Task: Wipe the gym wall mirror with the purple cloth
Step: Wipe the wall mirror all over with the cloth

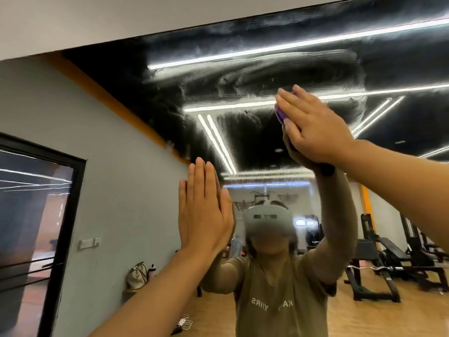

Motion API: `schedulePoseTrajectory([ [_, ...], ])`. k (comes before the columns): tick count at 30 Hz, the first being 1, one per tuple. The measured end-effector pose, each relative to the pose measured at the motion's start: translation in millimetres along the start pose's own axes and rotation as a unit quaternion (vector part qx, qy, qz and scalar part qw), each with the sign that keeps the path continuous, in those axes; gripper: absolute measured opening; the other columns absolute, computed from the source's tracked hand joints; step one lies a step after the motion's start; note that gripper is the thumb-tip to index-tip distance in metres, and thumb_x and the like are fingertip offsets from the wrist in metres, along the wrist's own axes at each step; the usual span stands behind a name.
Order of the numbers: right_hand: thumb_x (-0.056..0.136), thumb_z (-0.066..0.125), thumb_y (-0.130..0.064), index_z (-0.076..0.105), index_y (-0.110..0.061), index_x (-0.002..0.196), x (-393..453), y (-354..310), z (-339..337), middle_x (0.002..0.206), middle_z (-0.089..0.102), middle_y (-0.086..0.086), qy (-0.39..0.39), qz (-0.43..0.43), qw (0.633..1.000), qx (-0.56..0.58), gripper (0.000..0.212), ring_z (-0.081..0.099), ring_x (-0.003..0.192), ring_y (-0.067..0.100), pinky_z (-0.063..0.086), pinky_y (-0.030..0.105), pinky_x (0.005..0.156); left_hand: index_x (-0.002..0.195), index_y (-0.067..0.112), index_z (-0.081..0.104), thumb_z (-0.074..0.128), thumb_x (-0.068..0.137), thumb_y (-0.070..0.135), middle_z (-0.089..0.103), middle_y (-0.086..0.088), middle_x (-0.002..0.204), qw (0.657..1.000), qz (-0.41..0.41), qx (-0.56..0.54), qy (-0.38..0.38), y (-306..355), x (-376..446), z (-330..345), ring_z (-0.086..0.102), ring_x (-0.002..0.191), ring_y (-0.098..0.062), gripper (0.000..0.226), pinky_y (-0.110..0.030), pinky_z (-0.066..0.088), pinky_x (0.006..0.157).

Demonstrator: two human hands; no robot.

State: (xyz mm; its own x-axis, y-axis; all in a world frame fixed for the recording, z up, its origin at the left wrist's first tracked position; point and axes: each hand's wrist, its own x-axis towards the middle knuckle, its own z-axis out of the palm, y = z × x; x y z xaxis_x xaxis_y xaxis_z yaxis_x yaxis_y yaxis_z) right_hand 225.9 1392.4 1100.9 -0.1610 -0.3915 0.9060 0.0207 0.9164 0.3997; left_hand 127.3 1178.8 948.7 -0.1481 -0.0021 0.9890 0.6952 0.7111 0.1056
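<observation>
The wall mirror (243, 76) fills most of the head view, with white smeared streaks across its upper part. My right hand (313, 125) is raised high with straight fingers, pressing the purple cloth (280, 114) flat against the glass; only a small edge of the cloth shows at the fingers' left side. My left hand (204, 210) is lower and to the left, fingers straight and together, its palm flat on the mirror. Both hands meet their own reflections.
The mirror's top edge meets a pale wall (97, 18) above. The reflection shows me with a headset, a dark-framed window (36, 227) at left, a bag (137, 276) on a low shelf, and gym benches and machines (379, 263) at right on a wooden floor.
</observation>
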Motion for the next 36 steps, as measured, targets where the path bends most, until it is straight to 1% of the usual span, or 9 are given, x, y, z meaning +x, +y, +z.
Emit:
schedulePoseTrajectory([
  [3, 0.099, 0.024, -0.036, 0.037, -0.009, 0.154, -17, -11, 6, 0.161, 0.035, 0.006, 0.027, 0.018, 0.999, 0.005, 0.063, 0.021, 0.153, 0.029, 0.011, 0.037, 0.125, 0.159, 0.018, -0.006, 0.002, 0.095, 0.05, -0.012, 0.002, 0.168, 1.0, -0.024, -0.005, 0.014, 9, -1, 4, -0.019, 0.152, -0.009, 0.072, -0.026, -0.021, 0.119],
  [7, 0.103, 0.031, -0.033, 0.037, -0.013, 0.155, -82, -19, 7, 0.162, 0.034, 0.002, -0.053, -0.122, 0.991, 0.007, 0.056, 0.018, 0.154, 0.025, 0.016, 0.044, 0.125, 0.16, 0.011, -0.004, -0.002, 0.091, 0.053, -0.01, -0.005, 0.169, 0.997, -0.071, -0.002, 0.026, 28, 0, 10, -0.016, 0.153, -0.016, 0.081, -0.035, -0.017, 0.122],
  [11, 0.104, 0.036, -0.031, 0.037, -0.017, 0.155, -140, -8, -2, 0.163, 0.031, 0.0, -0.115, -0.238, 0.964, -0.007, 0.053, 0.016, 0.155, 0.021, 0.013, 0.042, 0.125, 0.159, 0.008, -0.007, 0.01, 0.096, 0.048, -0.012, -0.009, 0.168, 0.993, -0.11, -0.02, 0.025, 46, 1, 14, -0.015, 0.154, -0.021, 0.076, -0.037, -0.015, 0.123],
  [16, 0.104, 0.036, -0.029, 0.042, -0.017, 0.153, -127, 14, -16, 0.162, 0.035, 0.0, -0.166, -0.337, 0.927, -0.011, 0.051, 0.021, 0.154, 0.02, 0.014, 0.039, 0.126, 0.158, 0.007, -0.01, 0.009, 0.095, 0.051, -0.015, -0.011, 0.168, 0.993, -0.117, -0.013, 0.023, 51, 2, 15, -0.017, 0.154, -0.023, 0.079, -0.039, -0.015, 0.122],
  [22, 0.102, 0.028, -0.032, 0.039, -0.009, 0.153, -44, 54, -28, 0.16, 0.036, 0.009, -0.059, -0.115, 0.992, -0.014, 0.057, 0.022, 0.152, 0.031, 0.014, 0.042, 0.125, 0.155, 0.013, -0.01, 0.001, 0.096, 0.059, -0.008, -0.01, 0.168, 0.997, -0.062, 0.026, 0.044, 37, -5, 22, -0.013, 0.154, -0.022, 0.076, -0.038, -0.013, 0.123],
  [27, 0.1, 0.025, -0.033, 0.027, -0.013, 0.159, -17, 49, -22, 0.167, 0.022, 0.002, 0.006, 0.064, 0.998, -0.005, 0.061, 0.008, 0.156, 0.025, -0.001, 0.03, 0.124, 0.158, 0.007, 0.0, 0.009, 0.1, 0.056, 0.0, -0.012, 0.168, 0.996, -0.052, 0.042, 0.067, 33, -5, 28, -0.004, 0.156, -0.026, 0.076, -0.043, -0.005, 0.126],
  [29, 0.101, 0.027, -0.033, 0.03, -0.012, 0.157, -37, 37, -20, 0.165, 0.026, 0.003, 0.016, 0.047, 0.999, 0.006, 0.06, 0.011, 0.155, 0.026, -0.001, 0.029, 0.122, 0.157, 0.006, 0.001, 0.012, 0.1, 0.055, 0.003, -0.014, 0.168, 0.995, -0.05, 0.043, 0.074, 33, -6, 28, -0.001, 0.156, -0.027, 0.075, -0.044, -0.003, 0.126],
  [32, 0.101, 0.033, -0.031, 0.039, -0.011, 0.154, -98, 15, -14, 0.161, 0.036, 0.005, -0.011, -0.043, 0.999, 0.015, 0.056, 0.021, 0.153, 0.028, 0.012, 0.039, 0.125, 0.157, 0.005, 0.002, 0.013, 0.1, 0.054, 0.005, -0.015, 0.168, 0.995, -0.047, 0.041, 0.075, 35, -5, 28, 0.001, 0.156, -0.029, 0.076, -0.043, -0.004, 0.125],
  [36, 0.101, 0.04, -0.03, 0.035, -0.018, 0.156, -199, -4, -10, 0.165, 0.028, 0.0, -0.096, -0.151, 0.984, -0.015, 0.057, 0.017, 0.155, 0.024, 0.017, 0.045, 0.124, 0.159, 0.004, 0.007, 0.012, 0.1, 0.053, 0.004, -0.014, 0.168, 0.997, -0.031, 0.044, 0.05, 34, -8, 24, -0.001, 0.156, -0.028, 0.077, -0.039, -0.009, 0.124],
])
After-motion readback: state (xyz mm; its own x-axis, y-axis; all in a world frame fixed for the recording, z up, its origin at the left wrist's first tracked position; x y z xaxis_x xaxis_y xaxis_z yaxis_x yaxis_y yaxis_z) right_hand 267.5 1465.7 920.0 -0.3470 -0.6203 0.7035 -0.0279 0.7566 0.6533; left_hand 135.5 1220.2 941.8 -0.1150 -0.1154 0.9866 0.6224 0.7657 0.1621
